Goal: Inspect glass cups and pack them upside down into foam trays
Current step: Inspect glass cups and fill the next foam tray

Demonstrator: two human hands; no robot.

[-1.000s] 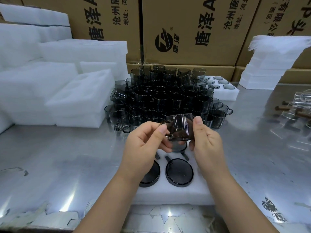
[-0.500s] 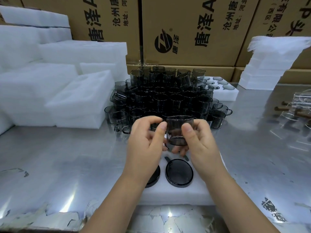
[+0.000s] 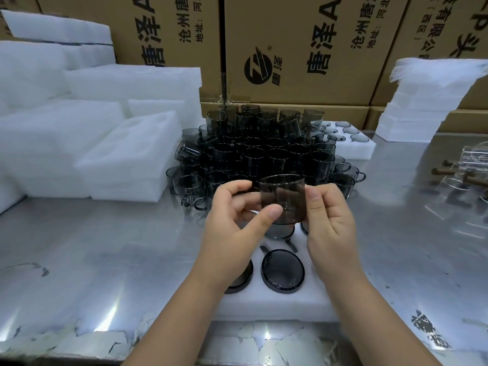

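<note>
Hands: left hand (image 3: 232, 223) and right hand (image 3: 331, 223) both pinch smoky glass cup (image 3: 284, 199) | above foam tray (image 3: 277, 303), worktop (image 3: 105, 247) near edge

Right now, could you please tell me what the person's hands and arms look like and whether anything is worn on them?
Both the left hand and right hand are bare: no gloves, rings or watch visible. Nails are short and unpainted. The left forearm and right forearm are bare too, with no sleeve in view.

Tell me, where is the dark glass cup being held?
In the head view, the smoky grey glass cup is mid-frame, pinched between the left hand and right hand, above the white foam tray.
</note>
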